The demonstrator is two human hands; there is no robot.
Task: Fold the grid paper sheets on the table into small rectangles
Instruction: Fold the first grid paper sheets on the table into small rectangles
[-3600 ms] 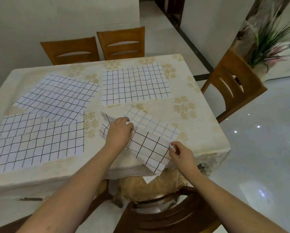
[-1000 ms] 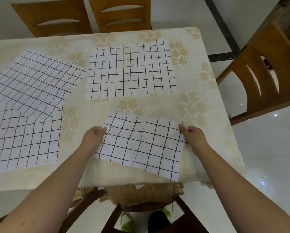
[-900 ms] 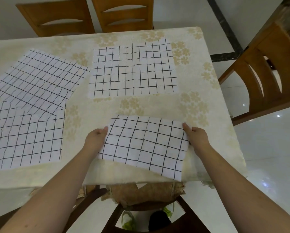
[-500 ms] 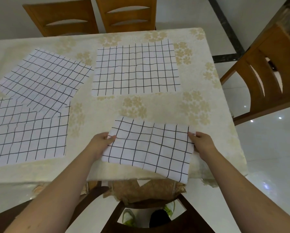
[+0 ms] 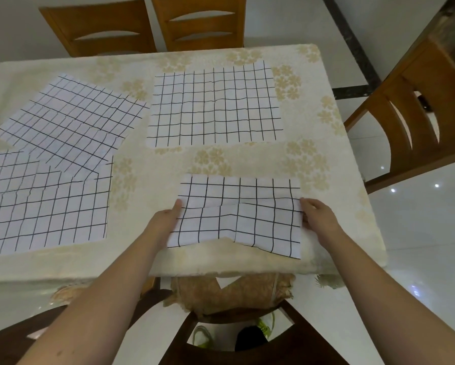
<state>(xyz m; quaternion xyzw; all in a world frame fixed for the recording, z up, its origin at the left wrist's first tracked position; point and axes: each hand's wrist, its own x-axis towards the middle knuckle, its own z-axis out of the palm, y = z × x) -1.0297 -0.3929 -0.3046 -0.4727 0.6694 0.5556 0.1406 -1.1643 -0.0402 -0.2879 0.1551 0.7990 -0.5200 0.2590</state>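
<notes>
Cream floral tablecloth (image 5: 221,164), glossy white floor (image 5: 418,233), left hand (image 5: 165,219) and right hand (image 5: 317,214) pinching folded grid sheet (image 5: 236,214)

- Two wooden chairs (image 5: 142,25) at the top, against a pale wall (image 5: 10,30).
- A third chair (image 5: 416,122) at right.
- Glossy white floor (image 5: 418,246), lower right, reflecting small lights.

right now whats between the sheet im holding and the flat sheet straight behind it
In the head view, only a bare strip of flowered tablecloth lies between the held sheet and the flat sheet behind it; nothing rests there.
</notes>
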